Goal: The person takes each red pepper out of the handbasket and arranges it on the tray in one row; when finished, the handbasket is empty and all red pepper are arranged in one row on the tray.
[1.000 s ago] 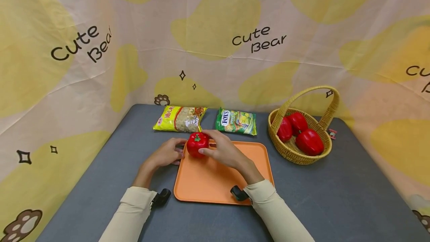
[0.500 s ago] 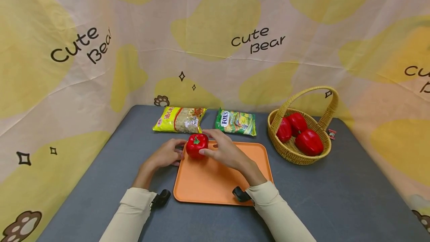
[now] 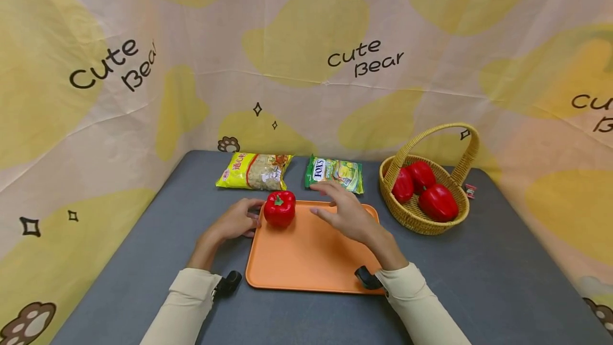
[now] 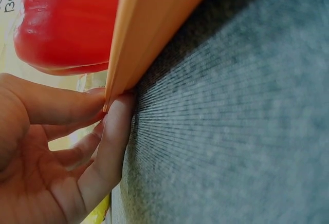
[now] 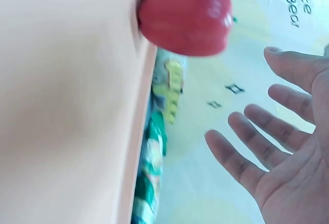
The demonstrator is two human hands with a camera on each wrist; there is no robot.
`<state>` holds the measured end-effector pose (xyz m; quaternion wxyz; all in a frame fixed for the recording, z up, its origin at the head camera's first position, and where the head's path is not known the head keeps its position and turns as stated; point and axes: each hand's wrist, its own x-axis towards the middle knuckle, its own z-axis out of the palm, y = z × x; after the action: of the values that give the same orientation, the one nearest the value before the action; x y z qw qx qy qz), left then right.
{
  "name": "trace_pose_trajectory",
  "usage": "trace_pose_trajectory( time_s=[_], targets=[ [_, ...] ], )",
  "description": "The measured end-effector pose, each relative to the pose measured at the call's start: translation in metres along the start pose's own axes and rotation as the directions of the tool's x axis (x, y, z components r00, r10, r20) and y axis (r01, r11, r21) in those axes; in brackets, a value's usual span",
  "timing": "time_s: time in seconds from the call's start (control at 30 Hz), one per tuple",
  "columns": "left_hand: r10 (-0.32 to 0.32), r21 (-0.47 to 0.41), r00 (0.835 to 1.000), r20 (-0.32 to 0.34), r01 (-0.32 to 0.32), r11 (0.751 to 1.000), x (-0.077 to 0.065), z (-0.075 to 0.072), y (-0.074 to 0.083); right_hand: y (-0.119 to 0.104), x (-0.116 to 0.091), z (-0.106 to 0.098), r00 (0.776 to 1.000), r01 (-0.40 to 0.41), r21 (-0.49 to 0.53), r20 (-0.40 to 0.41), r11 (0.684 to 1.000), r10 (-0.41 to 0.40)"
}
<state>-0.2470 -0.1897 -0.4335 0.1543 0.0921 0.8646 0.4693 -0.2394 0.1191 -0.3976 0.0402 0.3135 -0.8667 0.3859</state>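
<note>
A red bell pepper (image 3: 280, 209) stands upright in the far left corner of the orange tray (image 3: 311, 260), its green stem on top. My left hand (image 3: 237, 220) is at the tray's left edge. In the left wrist view, the thumb (image 4: 67, 103) lies over the rim and a finger is tucked under it, pinching the tray edge. My right hand (image 3: 351, 214) hovers over the tray's right half, apart from the pepper. Its fingers are spread and hold nothing, as the right wrist view shows the bare palm (image 5: 303, 183).
A yellow bag of pasta (image 3: 256, 171) and a green FOX'S candy bag (image 3: 335, 173) lie behind the tray. To the right stands a wicker basket (image 3: 414, 222) with a tall handle, holding several red bell peppers (image 3: 438, 202). A small red wrapper (image 3: 471, 191) lies beside it.
My right hand has let go of the bell pepper and moved away to the right. The pepper stays on the tray, and my left hand keeps its place at the edge.
</note>
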Motion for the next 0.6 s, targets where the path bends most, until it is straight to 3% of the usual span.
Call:
trace_pose_trajectory(
  time_s=[0.23, 0.6],
  targets=[
    [-0.024, -0.010, 1.000, -0.002, 0.024, 1.000, 0.002, 0.000, -0.002, 0.009, -0.014, -0.028, 0.995, 0.020, -0.055, -0.099, 0.998, -0.025],
    [-0.006, -0.003, 1.000, 0.009, 0.006, 1.000, 0.001, 0.000, -0.002, 0.021, -0.026, -0.062, 0.979, -0.047, -0.052, -0.198, 0.998, 0.036]
  ],
)
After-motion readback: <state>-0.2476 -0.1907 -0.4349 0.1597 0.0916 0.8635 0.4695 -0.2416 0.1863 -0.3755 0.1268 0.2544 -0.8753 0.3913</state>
